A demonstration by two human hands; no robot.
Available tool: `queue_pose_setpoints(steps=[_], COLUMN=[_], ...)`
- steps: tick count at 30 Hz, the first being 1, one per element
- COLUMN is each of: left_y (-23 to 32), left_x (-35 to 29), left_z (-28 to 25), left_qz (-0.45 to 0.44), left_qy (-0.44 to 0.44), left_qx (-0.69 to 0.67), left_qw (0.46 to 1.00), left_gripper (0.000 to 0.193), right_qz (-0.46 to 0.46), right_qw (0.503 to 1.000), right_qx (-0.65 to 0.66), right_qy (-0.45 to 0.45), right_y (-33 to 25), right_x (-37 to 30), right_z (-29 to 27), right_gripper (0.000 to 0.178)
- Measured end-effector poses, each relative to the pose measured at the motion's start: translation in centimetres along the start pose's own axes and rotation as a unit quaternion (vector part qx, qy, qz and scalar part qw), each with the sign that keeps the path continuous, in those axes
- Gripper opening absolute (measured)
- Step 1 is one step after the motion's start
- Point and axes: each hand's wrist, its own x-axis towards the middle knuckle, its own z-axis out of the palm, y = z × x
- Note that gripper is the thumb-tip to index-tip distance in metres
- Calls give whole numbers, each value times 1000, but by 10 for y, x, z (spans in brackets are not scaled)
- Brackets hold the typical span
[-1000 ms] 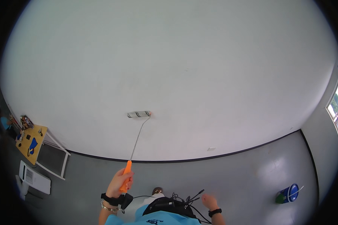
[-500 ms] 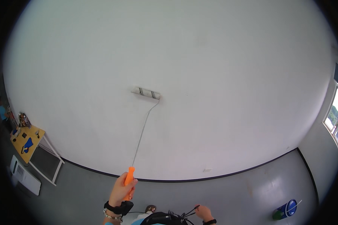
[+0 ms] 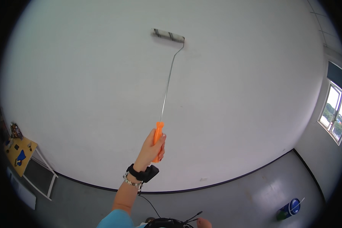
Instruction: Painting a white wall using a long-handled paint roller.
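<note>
High on the white wall [image 3: 231,95] rests a long paint roller [image 3: 169,35] with a pale, dark-striped sleeve, tilted down to the right. Its thin metal rod runs down to an orange handle [image 3: 159,129]. My left hand [image 3: 150,150] is wrapped round that handle, arm stretched up and forward; a black strap with a small black box and a beaded bracelet circle the wrist. Of my right hand [image 3: 204,223] only a bit shows at the lower edge, beside black cable ends [image 3: 193,217]; its fingers are hidden.
A blue and green bucket [image 3: 290,209] with a pale stick across it stands on the grey floor at right. At left is a wooden-topped table [image 3: 24,150] with a blue item and small things on it; a white panel [image 3: 22,190] is below. An open window [image 3: 332,110] is at right.
My left hand has pushed the roller up the wall and somewhat right, the arm reaching farther out. The right hand has sunk mostly below the lower edge. The view has shifted slightly.
</note>
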Motion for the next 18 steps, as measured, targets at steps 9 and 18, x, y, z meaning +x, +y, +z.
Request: queue_pose_setpoints(steps=[9,18], left_y=[74,33], left_x=[137,138], left_z=[69,85], left_qz=[123,126], left_qy=[-86,-180], left_qx=[-68,-109], left_qw=[986,970], left_gripper=[25,43], right_qz=[35,-13], right_qw=[995,914], right_qx=[31,343], right_qy=[83,218], right_y=[-2,-73], right_x=[-8,84], right_z=[11,-88], right_gripper=[36,21])
